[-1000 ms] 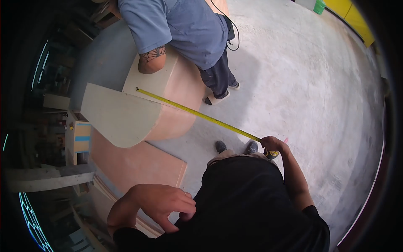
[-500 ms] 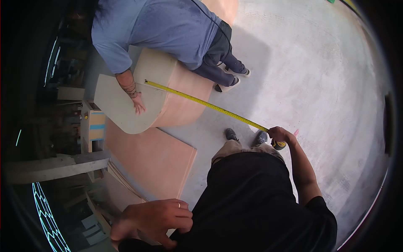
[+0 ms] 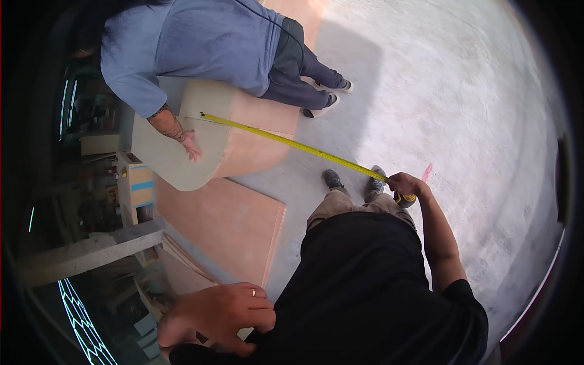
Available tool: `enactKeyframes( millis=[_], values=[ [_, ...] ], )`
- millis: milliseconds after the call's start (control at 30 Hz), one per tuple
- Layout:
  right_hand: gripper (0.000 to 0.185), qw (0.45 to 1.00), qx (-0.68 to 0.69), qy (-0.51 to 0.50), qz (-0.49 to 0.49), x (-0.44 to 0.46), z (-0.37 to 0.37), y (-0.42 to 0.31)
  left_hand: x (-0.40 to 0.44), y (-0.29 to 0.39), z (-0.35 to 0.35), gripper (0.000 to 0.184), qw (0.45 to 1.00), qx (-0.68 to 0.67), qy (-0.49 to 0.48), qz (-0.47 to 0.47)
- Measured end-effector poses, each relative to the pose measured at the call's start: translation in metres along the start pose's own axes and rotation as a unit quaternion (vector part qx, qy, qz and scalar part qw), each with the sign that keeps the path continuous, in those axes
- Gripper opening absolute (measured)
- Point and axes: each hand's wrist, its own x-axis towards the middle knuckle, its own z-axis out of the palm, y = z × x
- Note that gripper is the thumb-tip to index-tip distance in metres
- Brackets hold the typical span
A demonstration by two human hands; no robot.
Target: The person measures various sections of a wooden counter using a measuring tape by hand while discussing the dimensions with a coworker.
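Note:
My right hand is closed round a tape measure, its dark and yellow case hanging just below the fingers. From it the yellow blade stretches out to the left, and its hooked end lies over the pale top of a rounded plywood piece. At the lower left, my left hand hangs beside my dark shirt, a ring on one finger. Its fingers are loosely bent with a gap to the thumb, and nothing shows in them.
A co-worker in a blue-grey shirt leans over the plywood piece, one hand flat on its top. Plywood sheets lie on the concrete floor. A beam and a wooden cabinet stand on the left.
The view has shifted slightly, so the co-worker and plywood piece appear further left. The tape stays stretched out in my right hand, and my left hand keeps nearly the same pose.

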Motion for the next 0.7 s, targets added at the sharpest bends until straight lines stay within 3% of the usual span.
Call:
enactKeyframes(
  millis=[67,267,333,400,467,567,667,700],
  values=[
    [0.038,1.000,0.013,-0.006,0.025,-0.022,-0.004,-0.001,0.001,0.002,0.004,0.033,0.997,0.064,0.043,-0.007],
    [0.040,0.997,0.032,-0.015,0.070,-0.054,-0.015,0.017,0.001,0.003,-0.019,0.030,0.987,-0.051,-0.122,0.087],
    [0.041,0.996,0.038,-0.013,0.075,-0.064,-0.015,0.019,0.017,0.016,-0.034,0.039,0.973,-0.054,-0.101,0.201],
    [0.041,0.996,0.044,-0.013,0.076,-0.068,-0.013,0.027,0.017,0.013,-0.028,0.046,0.972,-0.061,-0.069,0.216],
    [0.041,0.995,0.043,-0.027,0.081,-0.052,-0.008,0.041,0.010,-0.020,-0.006,0.051,0.989,-0.073,-0.030,0.129],
    [0.040,0.993,0.037,-0.054,0.094,-0.052,0.000,0.040,0.005,-0.018,-0.006,0.030,0.995,-0.037,0.011,0.088],
    [0.045,0.990,0.006,-0.064,0.125,-0.051,0.012,0.037,0.005,-0.038,0.006,0.031,0.989,0.094,0.113,0.034],
    [0.046,0.988,0.004,-0.072,0.136,-0.041,0.017,0.038,0.010,-0.058,0.005,0.030,0.988,0.084,0.119,0.061]
  ],
)
